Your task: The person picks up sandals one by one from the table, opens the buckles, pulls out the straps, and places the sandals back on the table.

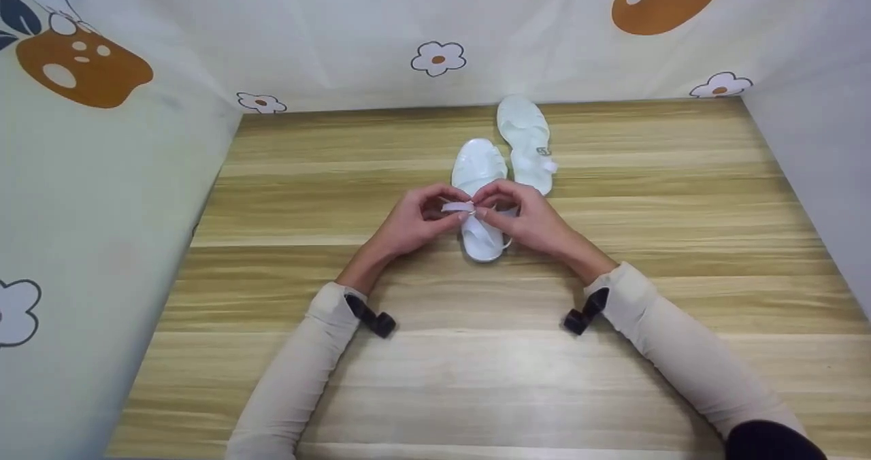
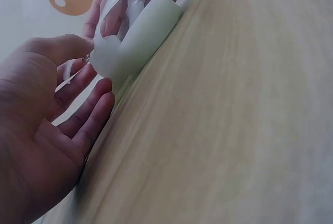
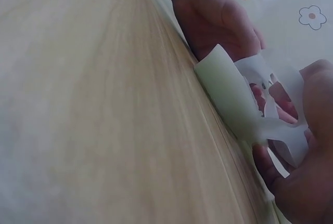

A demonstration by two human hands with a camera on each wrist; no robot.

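Observation:
A white sandal (image 1: 480, 160) lies on the table with its toe pointing away. Above its heel half, my left hand (image 1: 408, 223) and right hand (image 1: 537, 223) meet and pinch the thin ankle strap (image 1: 457, 207) between thumbs and fingertips. One strap end sticks out leftward between my left thumb and forefinger. In the left wrist view, the heel (image 2: 148, 34) rises beside my left hand's loosely bent lower fingers (image 2: 96, 112). The right wrist view has the looped straps (image 3: 286, 128) beside my right hand. Fingertips mostly hide the fastening.
Behind and to the right lies a second white sandal (image 1: 522, 116) with a small metal buckle (image 1: 544, 151) on its side. The wood-grain table (image 1: 326, 174) meets a patterned cloth wall (image 1: 367, 38) at the back and walls on both sides.

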